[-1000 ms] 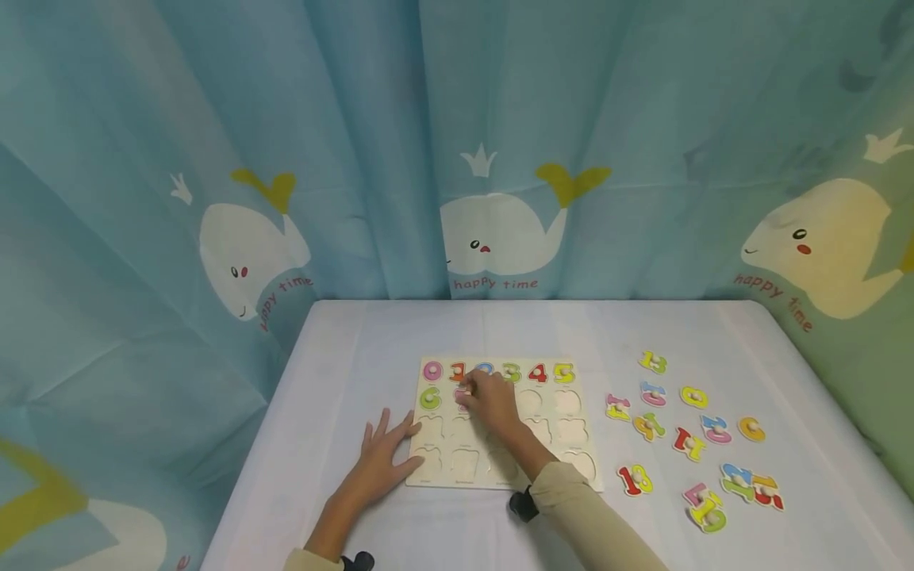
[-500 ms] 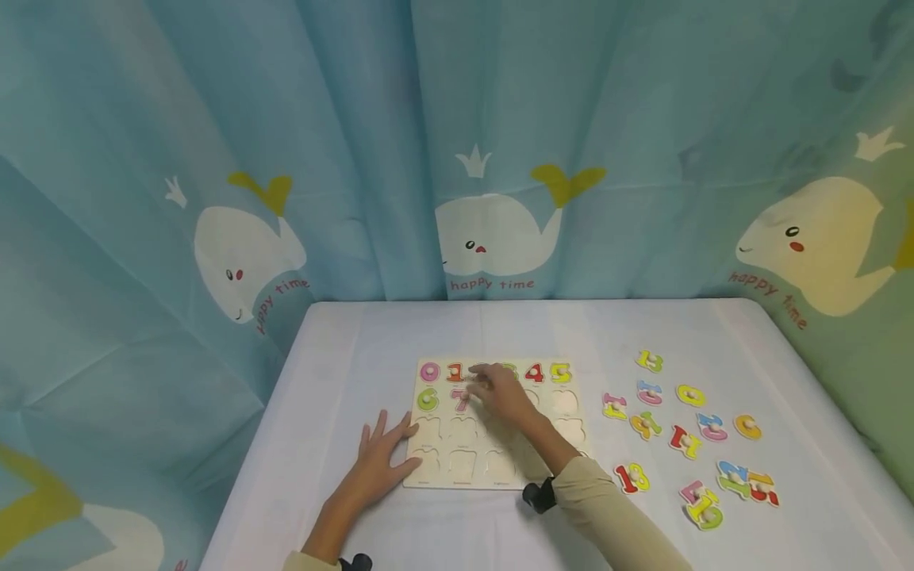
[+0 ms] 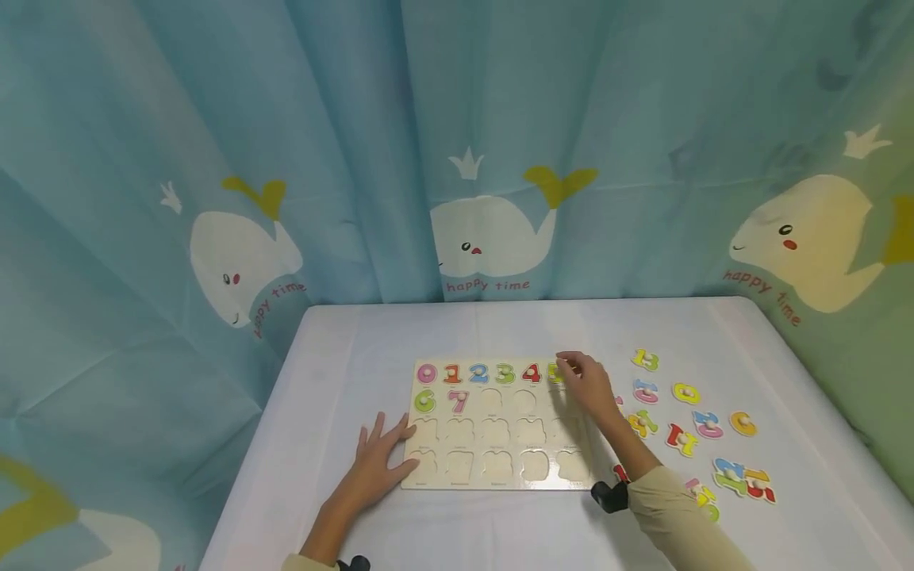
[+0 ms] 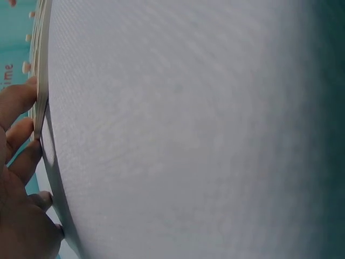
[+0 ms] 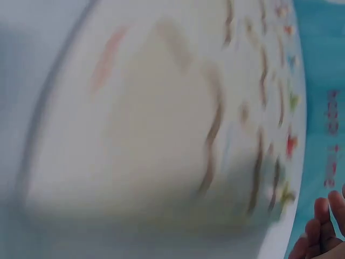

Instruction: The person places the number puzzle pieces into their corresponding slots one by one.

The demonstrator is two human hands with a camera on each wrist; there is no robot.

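From my end, the clutter sits on the right of the desk [image 3: 371, 341]: loose number pieces, like the yellow-green 13 [image 3: 646, 360], an orange piece [image 3: 743, 423] and a blue-green one [image 3: 728, 476] touching an orange-red one [image 3: 760, 485]. My right sleeve [image 3: 678, 515] and forearm block a few of the nearer ones, so I can't read those. Behind it all hangs a whale-print curtain [image 3: 357, 159].

The number puzzle board [image 3: 495, 432] lies flat left of that lot. My right hand [image 3: 589, 385] is over its far right corner, partly hiding the 5 [image 3: 553, 373]; fingers loosely bent, nothing in them that I can see, and can't tell if they touch the 5. My left hand [image 3: 382, 452] is relaxed, fingers spread, touching the board's left edge.

Board's long axis runs left-right, roughly parallel to the desk's far edge. 0 through 7 are seated, reading upright from my side.
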